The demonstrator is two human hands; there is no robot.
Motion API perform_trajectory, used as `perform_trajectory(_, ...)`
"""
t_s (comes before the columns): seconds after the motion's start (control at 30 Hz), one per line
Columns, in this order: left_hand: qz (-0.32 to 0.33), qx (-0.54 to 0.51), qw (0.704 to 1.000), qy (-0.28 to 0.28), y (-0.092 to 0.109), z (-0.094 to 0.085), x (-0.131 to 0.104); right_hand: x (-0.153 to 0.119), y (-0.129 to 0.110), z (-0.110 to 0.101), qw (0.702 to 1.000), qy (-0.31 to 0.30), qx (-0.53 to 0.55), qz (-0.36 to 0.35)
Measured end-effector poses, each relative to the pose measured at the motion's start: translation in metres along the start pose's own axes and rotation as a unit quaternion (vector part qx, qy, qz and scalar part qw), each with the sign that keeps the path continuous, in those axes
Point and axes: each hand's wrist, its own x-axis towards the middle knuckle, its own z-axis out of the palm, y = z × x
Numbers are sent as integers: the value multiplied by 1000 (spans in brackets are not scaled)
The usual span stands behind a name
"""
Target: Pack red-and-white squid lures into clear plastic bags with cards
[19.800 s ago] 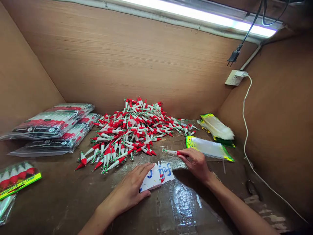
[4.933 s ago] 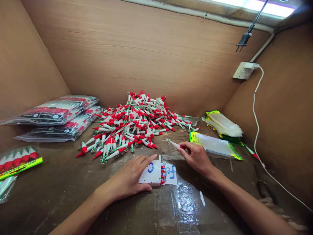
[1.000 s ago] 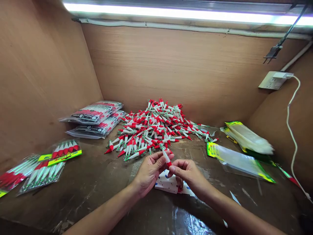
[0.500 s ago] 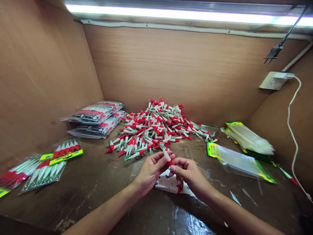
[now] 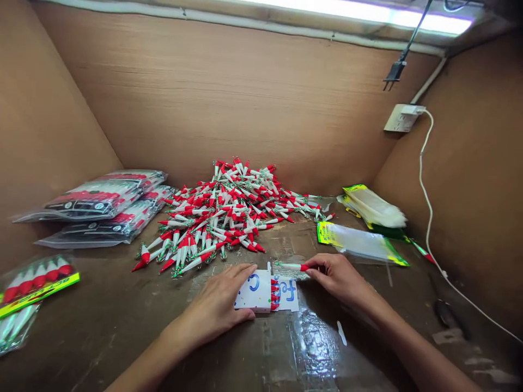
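In the head view my left hand [image 5: 223, 296] grips a small white cardboard box [image 5: 261, 294] from the left, fingers along its far edge and thumb along its near edge. The box has coloured dots and blue writing. Red lure tips [image 5: 275, 294] show in its open right part. My right hand [image 5: 335, 275], just right of the box, pinches a red-and-white fishing lure [image 5: 292, 267] by its red end. The lure lies level, its green-and-silver hook end pointing left, above the box's far right corner. Beyond both hands is a heap of similar lures [image 5: 229, 207].
Filled plastic packs [image 5: 102, 201] are stacked at the back left. Packed lures [image 5: 38, 280] lie nearer on the left. Clear bags with yellow headers [image 5: 359, 242] lie at right. A white cable [image 5: 427, 190] hangs from the socket [image 5: 402, 118]. Scissors [image 5: 449, 316] lie at right.
My hands have moved apart. The left has let go of the lure and taken hold of the box; the right has carried the lure rightward. The view has shifted right.
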Motion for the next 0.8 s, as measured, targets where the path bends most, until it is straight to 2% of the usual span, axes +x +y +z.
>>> perform_trajectory(0.17, 16, 21, 1000, -12, -2, 1, 5, -3, -1, 3, 993, -23, -113, -12)
perform_trajectory(0.4, 18, 14, 1000, -5, -7, 2, 5, -5, -5, 10, 989, -40, -143, -17)
perform_trajectory(0.63, 23, 71, 997, -20, -10, 4, 6, -3, -8, 22, 983, -64, -174, -20)
perform_trajectory(0.8, 32, 84, 996, -21, -8, 4, 7, -1, -11, 36, 977, -57, -204, -40)
